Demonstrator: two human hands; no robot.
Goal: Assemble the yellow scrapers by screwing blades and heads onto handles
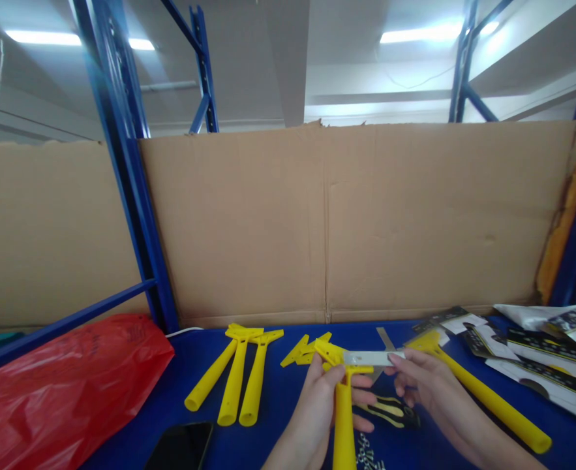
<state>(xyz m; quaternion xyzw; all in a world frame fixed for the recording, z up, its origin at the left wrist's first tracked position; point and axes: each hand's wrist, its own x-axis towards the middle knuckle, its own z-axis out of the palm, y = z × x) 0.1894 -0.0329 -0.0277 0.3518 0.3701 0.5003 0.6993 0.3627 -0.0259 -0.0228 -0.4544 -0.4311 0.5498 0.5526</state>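
My left hand (314,401) is closed around the top of a yellow scraper handle (345,424), which stands nearly upright with its bottom cut off by the picture's edge. A small yellow clamp plate (330,352) sits at the scraper's head, by my left thumb and fingers. Between my hands lies a flat metal blade (372,358), its left end at the yellow head. My right hand (427,378) pinches the blade's right end. Below my hands, partly covered, rests a black-and-yellow handled tool (390,411); several small screws (366,450) lie nearer me.
Several yellow scraper handles (229,385) and loose yellow plates (297,350) lie leftward. Another blade (385,338) lies behind. A long yellow scraper (498,398) and printed packages (552,378) are rightward. A red bag (72,385), phone (182,447), blue post (145,215) and cardboard wall (248,222) surround the surface.
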